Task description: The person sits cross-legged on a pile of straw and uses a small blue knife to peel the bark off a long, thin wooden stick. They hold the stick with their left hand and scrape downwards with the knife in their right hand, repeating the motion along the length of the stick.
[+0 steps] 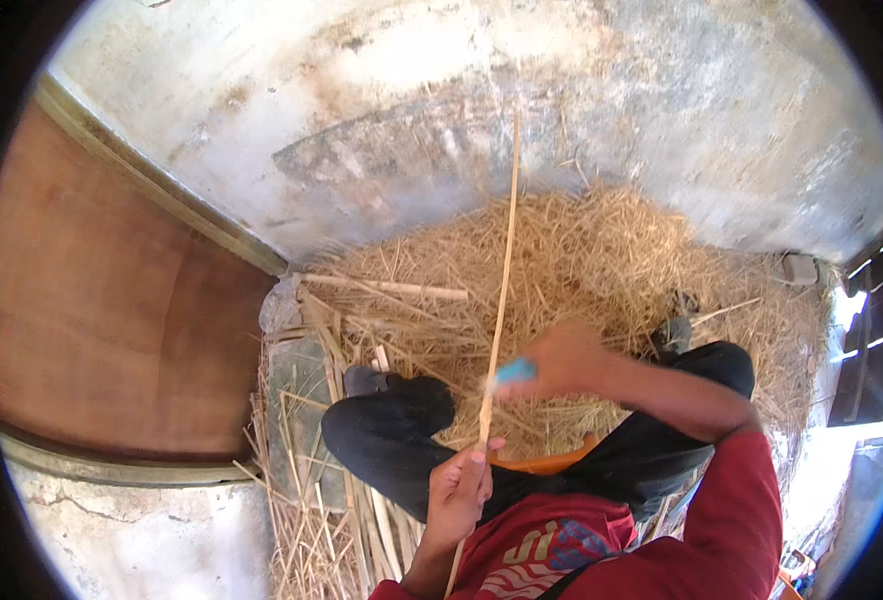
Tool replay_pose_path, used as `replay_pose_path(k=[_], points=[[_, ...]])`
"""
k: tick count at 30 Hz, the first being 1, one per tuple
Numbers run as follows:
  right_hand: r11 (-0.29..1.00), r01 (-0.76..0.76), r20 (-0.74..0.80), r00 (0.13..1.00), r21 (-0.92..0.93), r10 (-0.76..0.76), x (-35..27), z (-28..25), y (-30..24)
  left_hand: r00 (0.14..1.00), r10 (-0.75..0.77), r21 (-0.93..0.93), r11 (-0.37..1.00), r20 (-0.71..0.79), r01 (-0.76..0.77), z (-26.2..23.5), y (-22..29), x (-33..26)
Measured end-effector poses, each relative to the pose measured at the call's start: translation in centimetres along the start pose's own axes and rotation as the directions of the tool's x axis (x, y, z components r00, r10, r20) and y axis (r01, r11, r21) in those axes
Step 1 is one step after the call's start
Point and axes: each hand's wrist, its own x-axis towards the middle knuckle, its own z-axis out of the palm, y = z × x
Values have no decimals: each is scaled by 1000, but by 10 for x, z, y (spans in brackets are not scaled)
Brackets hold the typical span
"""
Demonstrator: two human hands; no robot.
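A long thin pale cane strip [505, 260] runs from my lap up toward the grey wall. My left hand [459, 492] grips it low down, near my chest. My right hand [562, 360] is closed on a blue-handled tool [515, 372] whose tip meets the strip a little above my left hand. This hand is blurred. My legs in black trousers [392, 435] are folded under the strip, and I wear a red shirt.
A heap of straw and shavings [602, 260] covers the floor ahead. Loose split canes [387, 287] lie at the left by a brown wooden door [112, 310]. A grey plastered wall [462, 90] stands behind. An orange object [552, 462] sits in my lap.
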Motion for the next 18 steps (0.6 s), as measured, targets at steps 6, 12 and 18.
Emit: replay_pose_path(k=[6,12,18], points=[[988,-140,-7,990,71,140,12,6,30,999,33,137,990,-11,-31,-3,-1,-2],[984,-178,-52,983,0,178,13,3,25,1000,16,129,991,19,-18,-1,-10,-13],[994,-107,-54,993,14,108,10,1,35,1000,-16,161,987,-11,17,0,-4,-15]])
